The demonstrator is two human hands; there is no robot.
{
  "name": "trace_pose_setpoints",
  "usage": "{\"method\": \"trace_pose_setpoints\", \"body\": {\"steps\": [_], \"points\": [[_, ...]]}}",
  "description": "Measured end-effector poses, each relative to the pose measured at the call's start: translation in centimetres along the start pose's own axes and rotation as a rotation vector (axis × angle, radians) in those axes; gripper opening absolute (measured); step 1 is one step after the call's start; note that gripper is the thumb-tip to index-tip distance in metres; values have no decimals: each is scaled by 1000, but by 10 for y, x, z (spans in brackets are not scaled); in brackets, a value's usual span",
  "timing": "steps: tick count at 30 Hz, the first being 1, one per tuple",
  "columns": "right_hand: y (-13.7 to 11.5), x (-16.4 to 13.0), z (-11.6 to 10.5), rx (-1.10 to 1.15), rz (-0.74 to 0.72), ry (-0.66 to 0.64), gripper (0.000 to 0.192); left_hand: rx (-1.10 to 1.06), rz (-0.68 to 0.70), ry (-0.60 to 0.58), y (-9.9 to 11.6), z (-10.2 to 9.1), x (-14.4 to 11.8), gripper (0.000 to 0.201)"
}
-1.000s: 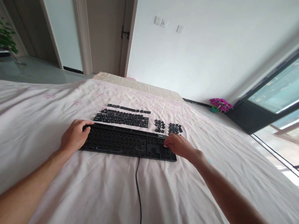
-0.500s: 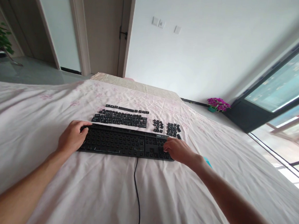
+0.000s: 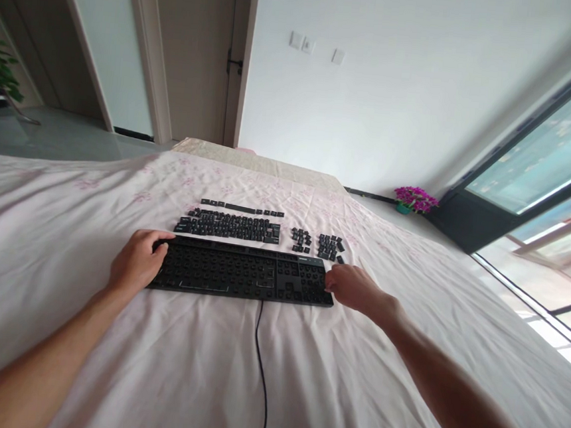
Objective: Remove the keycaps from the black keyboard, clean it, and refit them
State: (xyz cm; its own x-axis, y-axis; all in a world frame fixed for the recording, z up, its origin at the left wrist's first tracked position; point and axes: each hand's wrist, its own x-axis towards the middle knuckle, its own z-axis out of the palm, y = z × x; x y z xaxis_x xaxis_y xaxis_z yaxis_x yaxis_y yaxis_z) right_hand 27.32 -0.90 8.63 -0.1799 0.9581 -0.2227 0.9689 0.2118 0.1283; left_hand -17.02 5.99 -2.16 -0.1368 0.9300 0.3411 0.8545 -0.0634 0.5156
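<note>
So in the head view the keyboard (image 3: 242, 279) sat on the bed (image 3: 202, 366), stripped of caps. The left hand (image 3: 136, 264) had its grip closed on the left end, and the right hand (image 3: 353, 288) was curled against the right end. The loose keycaps (image 3: 229, 226) lay in rows just behind it.

keycap (image 3: 234, 226) legends unreadable, cable (image 3: 260, 372) cut off below

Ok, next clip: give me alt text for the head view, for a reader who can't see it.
A person's left hand and right hand rest at either end of a black keyboard without keycaps, lying on a pale bed sheet. The loose keycaps are laid out in rows just beyond it, and the cable trails toward the camera.
</note>
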Motion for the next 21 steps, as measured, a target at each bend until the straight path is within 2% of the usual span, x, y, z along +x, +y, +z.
{"method": "trace_pose_setpoints", "body": {"steps": [3,6,9,13,16,21], "points": [[-7,-3,-2,94,-123,69,22,-4,-1,2,0,1,0,28],[-22,-5,3,163,-215,72,24,-3,-4,2,0,1,0,28],[-27,-9,8,110,-178,39,26,-5,2,4,0,1,-1,28],[-18,-16,7,-16,-81,-3,27,-5,10,9,-1,1,0,28],[-16,-17,2,-45,-25,11,26,-3,14,13,-2,1,0,28],[-33,-19,6,76,-177,46,27,3,5,8,-2,2,0,29]]}}
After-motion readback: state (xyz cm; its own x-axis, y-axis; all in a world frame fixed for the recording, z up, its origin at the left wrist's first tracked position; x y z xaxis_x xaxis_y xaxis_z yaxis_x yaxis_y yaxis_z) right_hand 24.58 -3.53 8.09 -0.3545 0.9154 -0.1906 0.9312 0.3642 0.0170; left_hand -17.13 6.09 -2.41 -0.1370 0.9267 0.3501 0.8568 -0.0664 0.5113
